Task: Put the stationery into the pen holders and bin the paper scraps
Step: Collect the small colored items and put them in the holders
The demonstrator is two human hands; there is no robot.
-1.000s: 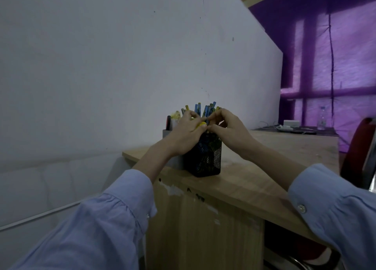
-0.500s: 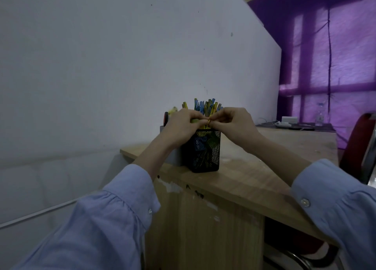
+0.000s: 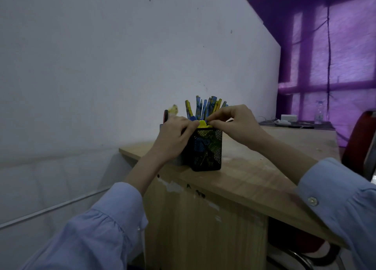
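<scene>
At the desk's near corner: a black mesh pen holder (image 3: 207,149) stands on the wooden desk (image 3: 254,168), a grey holder (image 3: 179,160) touching its left side and mostly hidden by the wrist.
Task's thing: a small yellow piece (image 3: 203,124) sits right at the mesh holder's rim, among the pencils (image 3: 205,107) standing upright in it; too small to tell just what it is.
Left hand: the left hand (image 3: 175,136) is curled over the rim, fingertips pinched narrow on the yellow piece.
Right hand: the right hand (image 3: 234,121) meets it from the other side, thumb and forefinger closed on the same piece.
Handling, my guess: light, probably soft or bendy, so a gentle pinch at its edges should do.
Risk, my guess: the holder looks light too; pushing down hard near the desk edge could tip it.
Paper scraps: none that I can make out.
</scene>
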